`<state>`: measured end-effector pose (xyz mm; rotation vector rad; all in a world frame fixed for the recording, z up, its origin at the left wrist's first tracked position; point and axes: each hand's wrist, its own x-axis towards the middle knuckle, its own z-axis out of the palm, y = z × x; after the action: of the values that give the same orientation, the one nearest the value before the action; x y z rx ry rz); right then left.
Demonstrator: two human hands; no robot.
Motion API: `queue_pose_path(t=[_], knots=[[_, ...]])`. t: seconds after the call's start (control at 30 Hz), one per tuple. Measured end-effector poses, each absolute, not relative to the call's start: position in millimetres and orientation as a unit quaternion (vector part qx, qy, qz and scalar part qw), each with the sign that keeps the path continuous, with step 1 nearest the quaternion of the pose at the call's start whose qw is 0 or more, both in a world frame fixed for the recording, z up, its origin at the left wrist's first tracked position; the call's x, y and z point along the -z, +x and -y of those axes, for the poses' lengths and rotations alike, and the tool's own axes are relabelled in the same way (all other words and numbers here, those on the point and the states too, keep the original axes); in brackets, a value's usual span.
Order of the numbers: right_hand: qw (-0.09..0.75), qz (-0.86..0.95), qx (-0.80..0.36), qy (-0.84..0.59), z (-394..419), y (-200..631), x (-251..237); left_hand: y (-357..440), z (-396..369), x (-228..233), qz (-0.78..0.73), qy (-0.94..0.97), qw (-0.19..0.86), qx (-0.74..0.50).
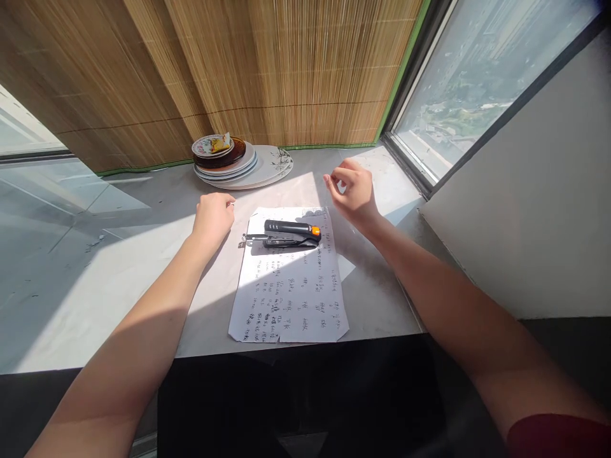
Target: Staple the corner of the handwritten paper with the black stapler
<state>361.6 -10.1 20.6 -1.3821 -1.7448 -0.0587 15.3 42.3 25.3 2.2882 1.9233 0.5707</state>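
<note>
Paper (291,280) under stapler (286,234), hands beside.

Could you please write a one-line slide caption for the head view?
Black stapler lies on a handwritten sheet between the left hand and raised right hand, both empty.

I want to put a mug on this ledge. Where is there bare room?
Bare grey ledge lies left of the left hand, and a narrower strip runs between the handwritten white paper and the wall. It is crowded by the stacked plates and the black stapler.
</note>
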Motion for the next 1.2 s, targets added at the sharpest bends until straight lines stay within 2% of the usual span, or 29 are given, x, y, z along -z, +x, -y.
queue_pose_path(t=[0.1, 0.23, 0.33, 0.5, 0.6, 0.77, 1.03, 1.2], knots=[[0.449, 0.707, 0.016, -0.547, 9, 361, -19, 18, -44, -22, -0.606, 0.760, 0.054, -0.229], [0.461, 0.705, -0.003, -0.539, 9, 360, -21, 25, -44, -23, -0.527, 0.773, 0.055, -0.348], [0.459, 0.723, -0.059, -0.514, 16, 355, -27, 32, -39, -26, -0.465, 0.790, 0.071, -0.393], [0.365, 0.802, -0.250, -0.401, 38, 337, -41, 43, -30, -27, -0.396, 0.806, 0.107, -0.426], [0.293, 0.835, -0.299, -0.356, 47, 323, -40, 45, -30, -25, -0.381, 0.809, 0.118, -0.431], [0.222, 0.854, -0.248, -0.401, 51, 304, -29, 46, -30, -25, -0.369, 0.812, 0.123, -0.434], [0.279, 0.802, -0.167, -0.501, 47, 313, -32, 53, -19, -30, -0.323, 0.799, 0.116, -0.495], [0.271, 0.787, -0.156, -0.532, 42, 317, -31, 55, -14, -29, -0.259, 0.826, 0.176, -0.468]])
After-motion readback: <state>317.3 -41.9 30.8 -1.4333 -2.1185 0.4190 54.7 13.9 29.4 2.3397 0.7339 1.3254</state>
